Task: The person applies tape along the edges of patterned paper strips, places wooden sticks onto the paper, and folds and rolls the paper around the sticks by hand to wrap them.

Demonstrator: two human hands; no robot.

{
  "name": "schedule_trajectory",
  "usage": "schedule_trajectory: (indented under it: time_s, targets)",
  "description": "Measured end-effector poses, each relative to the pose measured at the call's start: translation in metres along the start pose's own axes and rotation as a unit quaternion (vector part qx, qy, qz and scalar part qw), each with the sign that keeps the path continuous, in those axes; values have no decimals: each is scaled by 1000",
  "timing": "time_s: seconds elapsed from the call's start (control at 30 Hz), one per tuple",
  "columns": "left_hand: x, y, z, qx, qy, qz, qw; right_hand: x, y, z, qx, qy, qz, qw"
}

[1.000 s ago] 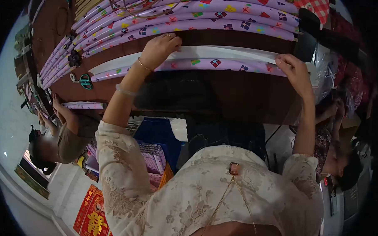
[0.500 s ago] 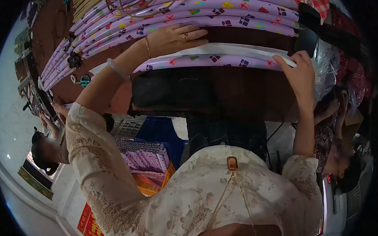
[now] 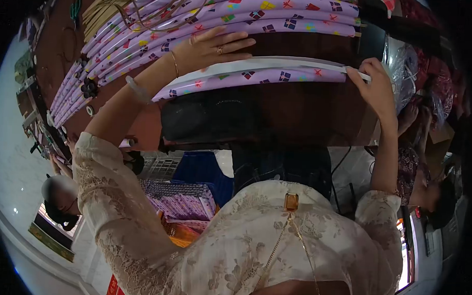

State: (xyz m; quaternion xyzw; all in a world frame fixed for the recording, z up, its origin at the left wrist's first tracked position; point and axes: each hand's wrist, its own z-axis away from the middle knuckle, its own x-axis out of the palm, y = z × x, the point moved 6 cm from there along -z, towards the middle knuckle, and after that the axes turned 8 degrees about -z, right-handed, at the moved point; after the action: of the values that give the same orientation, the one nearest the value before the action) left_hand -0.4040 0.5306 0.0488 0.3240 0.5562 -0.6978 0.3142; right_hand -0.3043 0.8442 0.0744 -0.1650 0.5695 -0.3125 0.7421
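Note:
A long strip of purple gift-patterned paper (image 3: 238, 80) with a white upper edge lies across the dark brown table in front of me. My left hand (image 3: 216, 49) rests palm down, its fingers spread, over the upper side of this strip and beside the nearest purple roll. At the strip's right end my right hand (image 3: 371, 79) pinches a thin white stick (image 3: 357, 73) between thumb and fingers. Above, several patterned purple rolls (image 3: 272, 16) lie side by side. My left forearm hides part of the strip's left end.
Dark folded cloth (image 3: 206, 115) lies at the table's front edge. Teal scissors (image 3: 75, 11), a tape roll (image 3: 90, 110) and a black flower-shaped object (image 3: 89, 88) are at the left. Clear plastic bags (image 3: 405, 75) lie right. One person (image 3: 62, 198) is at left, another (image 3: 426, 196) at right.
My left hand has moved right along the strip and its fingers have spread. My right hand now shows a white stick at the strip's end. The view has shifted slightly.

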Motion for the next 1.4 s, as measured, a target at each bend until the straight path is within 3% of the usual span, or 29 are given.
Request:
schedule_trajectory:
  time_s: [0.2,0.27,0.4,0.47,0.6,0.8,0.87,0.93,1.0,1.03,1.23,1.4]
  targets:
    - [-3,3,-2,-3,25,-5,1000,2,-6,8,22,32,-21,999]
    - [-5,1,-2,3,11,8,1000,0,-15,9,35,58,89,994]
    - [-1,4,1,-17,45,-5,999,6,-17,12,-3,116,153,981]
    - [0,5,1,-16,46,15,999,8,-21,13,31,128,227,965]
    - [5,13,4,-1,39,21,999,7,-20,18,23,144,211,967]
    - [-2,10,-6,6,45,-18,999,-7,-48,41,-85,189,202,957]
    - [-2,10,-9,7,63,8,998,-2,-45,42,-86,107,38,990]
    - [-2,10,-10,23,34,60,997,-4,-38,43,-78,79,-2,994]
    - [-3,9,-11,13,44,82,996,-2,-38,41,-68,18,-149,986]
    - [-6,8,-11,15,58,8,998,0,-35,38,-75,-17,-181,980]
    - [-6,10,-11,23,6,14,1000,14,-23,15,-89,-148,-312,934]
    - [-13,9,-4,17,2,86,996,26,-1,1,-28,-133,-323,937]
